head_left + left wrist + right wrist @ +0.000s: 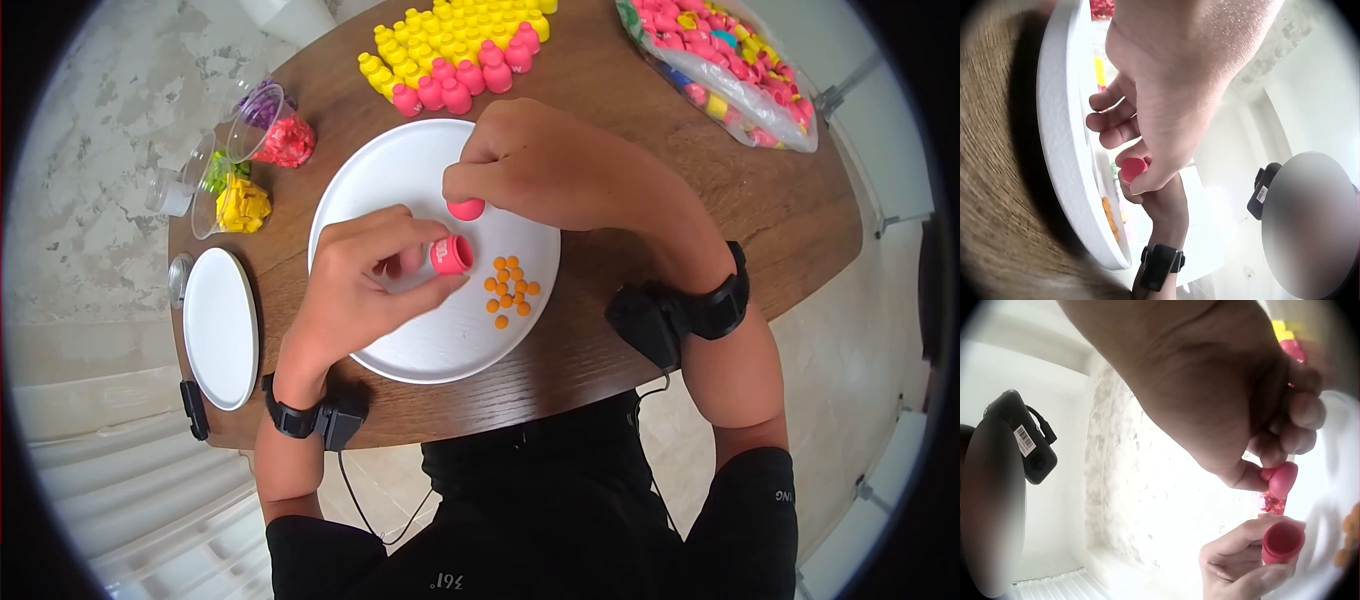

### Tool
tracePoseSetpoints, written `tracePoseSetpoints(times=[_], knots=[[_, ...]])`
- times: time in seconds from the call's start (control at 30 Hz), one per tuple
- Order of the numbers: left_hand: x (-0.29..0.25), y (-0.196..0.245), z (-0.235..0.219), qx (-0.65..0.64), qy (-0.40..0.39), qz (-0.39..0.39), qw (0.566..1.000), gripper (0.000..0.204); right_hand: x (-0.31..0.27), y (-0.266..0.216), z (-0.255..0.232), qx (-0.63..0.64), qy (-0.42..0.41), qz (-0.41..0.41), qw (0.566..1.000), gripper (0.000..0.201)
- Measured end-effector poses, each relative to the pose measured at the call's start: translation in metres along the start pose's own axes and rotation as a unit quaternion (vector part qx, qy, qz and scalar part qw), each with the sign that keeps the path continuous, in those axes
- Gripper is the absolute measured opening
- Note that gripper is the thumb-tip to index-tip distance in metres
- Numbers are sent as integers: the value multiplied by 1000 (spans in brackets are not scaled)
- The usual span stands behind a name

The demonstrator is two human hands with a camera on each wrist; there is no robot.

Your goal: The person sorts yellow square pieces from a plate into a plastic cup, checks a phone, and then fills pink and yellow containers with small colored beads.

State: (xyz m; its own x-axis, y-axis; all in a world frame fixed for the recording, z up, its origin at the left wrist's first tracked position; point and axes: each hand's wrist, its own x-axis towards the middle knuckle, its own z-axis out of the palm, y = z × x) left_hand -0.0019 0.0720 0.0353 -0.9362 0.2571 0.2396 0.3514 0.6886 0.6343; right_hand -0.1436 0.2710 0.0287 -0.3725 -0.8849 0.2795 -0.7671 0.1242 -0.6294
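Between thumb and fingers, my left hand (358, 285) holds a pink cylindrical container (451, 255) above the round white plate (432, 366). Its open end shows hollow in the right wrist view. My right hand (540, 165) pinches a pink rounded piece (466, 208) just above and apart from the container; in the right wrist view this piece (1283, 480) has a narrow part at the fingertips. Several small orange discs (506, 300) lie on the plate, to the right of the container.
Rows of yellow bottles (460, 35) and pink bottles (456, 95) stand beyond the plate. A plastic bag (735, 80) of pink and yellow pieces lies at the far right. At left are cups of red pieces (287, 140) and yellow pieces (243, 205), and an oval white plate (221, 330).
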Motion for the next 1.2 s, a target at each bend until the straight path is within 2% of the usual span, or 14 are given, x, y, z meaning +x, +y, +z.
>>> tracePoseSetpoints(times=[0.03, 0.1, 0.23, 0.3, 0.43, 0.63, 0.7, 0.73, 0.83, 0.9, 0.97, 1.03, 1.1, 1.2], knots=[[1, -3, -1, -19, 14, -20, 1000, 27, 0, -1, -3, -2, -1, -5, 1000, 28], [1, -9, -2, -35, 32, -40, 998, 28, 1, -15, -14, 112, -17, 75, 991, 29], [3, -14, 0, -74, 68, -59, 993, 31, 4, -15, -15, 200, -45, 66, 976, 34], [2, -16, 0, -83, 81, -60, 991, 31, 6, -20, -11, 259, -75, 195, 943, 40], [1, -18, 1, -92, 94, -58, 990, 31, 9, -17, -6, 296, -71, 160, 939, 42], [-1, -18, 1, -97, 99, -78, 987, 30, 12, -17, -4, 282, -96, 193, 935, 39], [-1, -18, 2, -106, 102, -78, 986, 29, 13, -17, 6, 288, -14, 123, 950, 38], [-1, -20, 1, -88, 106, -73, 988, 29, 12, -19, 12, 249, 34, 56, 966, 39], [1, -21, -1, -78, 113, -65, 988, 29, 11, -21, 14, 164, 39, 92, 981, 27], [1, -23, -1, -58, 114, -80, 989, 27, 11, -24, 12, 126, 45, 84, 987, 28], [2, -25, -1, -64, 118, -82, 988, 27, 10, -32, 9, 91, 59, 144, 984, 32], [3, -27, 2, -67, 126, -83, 986, 26, 8, -36, 12, 101, 91, 150, 979, 33], [2, -31, 7, -112, 181, -81, 974, 27, 10, -39, 16, 113, 118, 148, 975, 35], [3, -25, 5, -72, 157, -62, 983, 28, 13, -38, 25, 181, 150, 112, 965, 33]])
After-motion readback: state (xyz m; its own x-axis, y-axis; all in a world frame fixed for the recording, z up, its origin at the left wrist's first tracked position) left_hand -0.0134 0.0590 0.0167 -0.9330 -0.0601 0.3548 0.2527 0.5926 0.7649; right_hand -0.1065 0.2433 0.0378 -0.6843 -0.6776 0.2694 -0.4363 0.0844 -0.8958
